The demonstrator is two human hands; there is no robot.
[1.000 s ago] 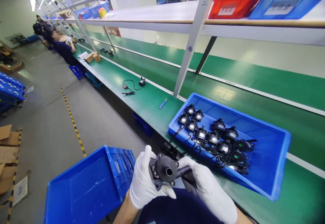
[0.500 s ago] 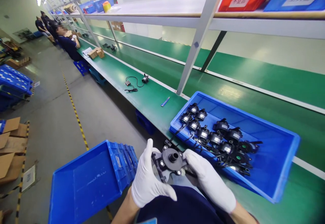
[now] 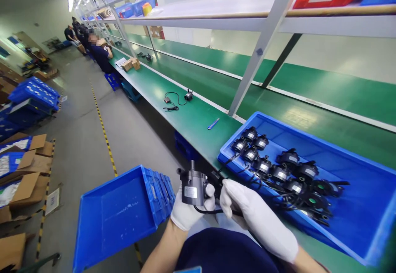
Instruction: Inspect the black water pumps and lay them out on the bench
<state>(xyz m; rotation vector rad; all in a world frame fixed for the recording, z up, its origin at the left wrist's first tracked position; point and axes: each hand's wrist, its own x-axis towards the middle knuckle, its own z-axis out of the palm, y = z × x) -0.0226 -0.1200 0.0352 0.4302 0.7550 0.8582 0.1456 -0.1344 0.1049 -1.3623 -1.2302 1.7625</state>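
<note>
My white-gloved left hand (image 3: pixel 189 212) is wrapped round a small black pump (image 3: pixel 194 187), which stands upright with its thin spout pointing up and a white label facing me. A black cable (image 3: pixel 210 212) runs from the pump's lower side toward my right. My right hand (image 3: pixel 236 201), also gloved in white, is closed beside the pump with its fingers curled round the black cable. Part of another black piece shows between the two hands; I cannot make out what it is. To the right, similar black pumps (image 3: pixel 264 165) lie in a blue bin (image 3: pixel 349 157).
The green bench (image 3: pixel 198 116) carries a blue cutter (image 3: pixel 213 123) and a pump with its cable (image 3: pixel 188 95). Stacked blue crates (image 3: pixel 114 219) stand at my left. A metal post (image 3: pixel 262 54) supports the shelf above. A co-worker (image 3: pixel 100 54) sits farther along.
The pump has been turned in my left hand: its round face with the central nozzle showed before, now its labelled side. My view has swung slightly left.
</note>
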